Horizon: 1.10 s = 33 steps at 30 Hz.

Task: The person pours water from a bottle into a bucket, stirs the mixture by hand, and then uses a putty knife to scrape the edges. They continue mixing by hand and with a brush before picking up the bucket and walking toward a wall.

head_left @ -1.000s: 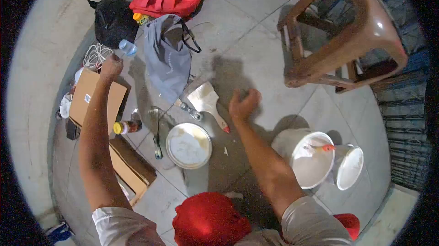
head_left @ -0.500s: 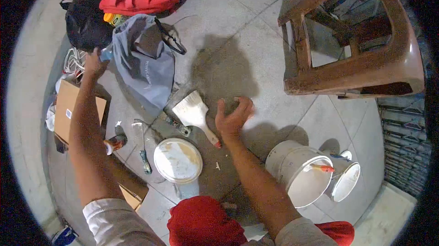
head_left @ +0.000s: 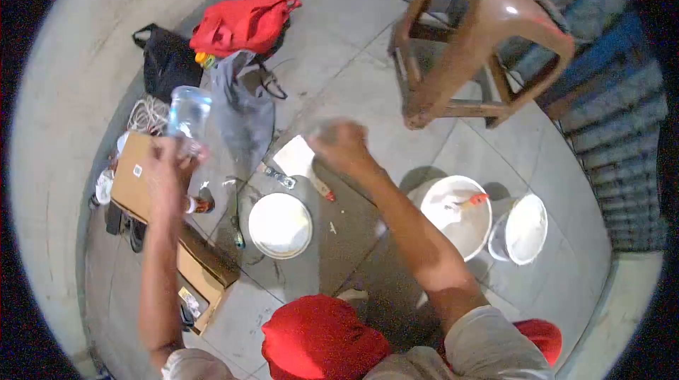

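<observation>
My left hand (head_left: 170, 168) is closed around the lower end of a clear, bluish plastic bottle (head_left: 189, 113), raised in front of the grey drawstring bag (head_left: 240, 108). My right hand (head_left: 343, 145) is in the air just above and right of a wide paintbrush (head_left: 296, 159) lying on the floor. Motion smears its fingers, so whether they hold anything does not show. Close to the brush lie a scraper (head_left: 278, 176), a thin tool with a dark green handle (head_left: 238, 228) and a round white lid (head_left: 280, 226).
Right of me stand a white paint bucket (head_left: 488, 228) with an orange-handled brush (head_left: 472, 200) and a smaller white tub (head_left: 525, 230). A brown plastic stool (head_left: 453, 62) is beyond them. Cardboard boxes (head_left: 131, 176), a black bag (head_left: 170, 62) and a red bag (head_left: 240, 25) lie along the left wall.
My left hand has drawn back from beside the black bag, now with the bottle lifted in view. My right hand has gone from spread fingers to a blurred, more curled shape. The camera view has shifted.
</observation>
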### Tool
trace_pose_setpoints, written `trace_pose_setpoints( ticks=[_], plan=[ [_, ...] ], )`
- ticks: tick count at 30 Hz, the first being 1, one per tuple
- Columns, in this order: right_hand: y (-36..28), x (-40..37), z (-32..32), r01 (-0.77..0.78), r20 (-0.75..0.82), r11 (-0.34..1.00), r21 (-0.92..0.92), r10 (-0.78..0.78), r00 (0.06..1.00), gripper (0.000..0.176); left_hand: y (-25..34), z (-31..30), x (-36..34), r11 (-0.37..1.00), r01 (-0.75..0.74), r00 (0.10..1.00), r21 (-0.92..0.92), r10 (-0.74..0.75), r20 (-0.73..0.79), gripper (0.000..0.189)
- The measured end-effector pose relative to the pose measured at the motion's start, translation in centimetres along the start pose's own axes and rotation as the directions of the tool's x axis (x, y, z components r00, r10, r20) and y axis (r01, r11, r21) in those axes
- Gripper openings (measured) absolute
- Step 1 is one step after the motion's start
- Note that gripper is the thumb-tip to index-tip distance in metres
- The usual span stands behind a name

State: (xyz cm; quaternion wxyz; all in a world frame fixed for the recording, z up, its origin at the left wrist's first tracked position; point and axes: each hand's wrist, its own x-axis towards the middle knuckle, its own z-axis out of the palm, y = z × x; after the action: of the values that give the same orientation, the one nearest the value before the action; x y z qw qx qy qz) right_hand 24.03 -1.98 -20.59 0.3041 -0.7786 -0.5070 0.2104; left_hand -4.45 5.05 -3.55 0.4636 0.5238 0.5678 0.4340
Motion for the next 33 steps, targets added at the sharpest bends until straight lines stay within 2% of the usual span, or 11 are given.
trace_pose_setpoints(
  ticks=[3,6,9,11,13,16,20,22,25,29,33],
  plan=[
    [-8.1,-6.4,-13.0,-0.012,0.338,0.709,0.705,-0.321,0.885,0.081,3.8,7.7,-9.8,0.966,-0.074,0.951,-0.248,0.143,0.275,0.021],
    [-7.5,-9.7,-20.7,-0.249,0.437,0.418,0.874,-0.450,0.779,0.066,5.5,13.8,-16.4,0.960,-0.182,0.793,-0.212,0.271,0.546,0.022],
    [-5.8,-14.8,-28.3,0.063,0.112,0.402,0.913,-0.397,0.911,0.054,10.1,17.4,-22.8,0.933,-0.355,0.585,-0.065,0.276,0.762,0.033],
    [-3.6,-17.9,-33.6,0.267,0.053,0.646,0.715,-0.431,0.901,0.055,10.7,19.1,-25.5,0.906,-0.402,0.302,-0.130,0.266,0.916,0.031],
    [-1.0,-21.2,-36.8,0.540,-0.188,0.777,0.324,-0.506,0.842,0.069,12.5,19.0,-29.6,0.560,-0.826,-0.083,-0.065,-0.008,0.996,0.037],
    [2.2,-25.5,-38.9,0.373,-0.242,0.778,0.506,-0.287,0.927,0.080,10.1,19.3,-34.2,0.468,-0.805,-0.435,-0.364,-0.048,0.899,0.042],
    [5.3,-27.9,-40.1,0.481,-0.412,0.840,0.252,-0.357,0.838,0.080,4.2,21.4,-34.1,0.608,-0.769,-0.453,-0.199,-0.298,0.840,0.042],
    [6.7,-28.4,-40.2,0.466,-0.368,0.829,0.308,-0.348,0.862,0.082,5.1,22.2,-33.8,0.056,-0.973,-0.224,-0.223,-0.441,0.869,0.039],
    [7.1,-29.6,-40.5,0.387,-0.315,0.821,0.420,-0.268,0.910,0.085,3.6,23.3,-33.8,0.054,-0.963,-0.268,-0.263,-0.214,0.939,0.037],
    [7.5,-30.6,-40.6,0.483,-0.341,0.826,0.291,-0.382,0.859,0.088,6.5,26.7,-35.1,0.154,-0.944,-0.315,-0.290,-0.166,0.934,0.036],
    [7.9,-31.2,-40.5,0.584,-0.371,0.806,0.091,-0.517,0.771,0.089,8.1,27.9,-34.6,0.482,-0.865,-0.153,-0.140,0.013,0.988,0.026]
  ],
)
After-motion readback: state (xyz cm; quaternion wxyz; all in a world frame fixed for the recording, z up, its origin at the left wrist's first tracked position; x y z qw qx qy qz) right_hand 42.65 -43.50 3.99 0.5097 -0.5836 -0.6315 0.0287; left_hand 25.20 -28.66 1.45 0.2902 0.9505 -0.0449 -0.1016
